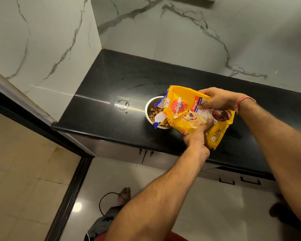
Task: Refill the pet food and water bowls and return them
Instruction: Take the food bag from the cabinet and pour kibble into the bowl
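Hands (208,117) around food bag (186,108)

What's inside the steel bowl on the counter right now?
Brown kibble pieces lie in the steel bowl. The torn mouth of the yellow dog food bag, held by the left hand and right hand, covers the bowl's right part, so how full it is stays hidden.

Arms: bare, no sleeves
Right wrist: red-and-white thread band (245,101)
Legs: grey shorts (101,225) at 6 o'clock
Feet: bare foot (124,195)
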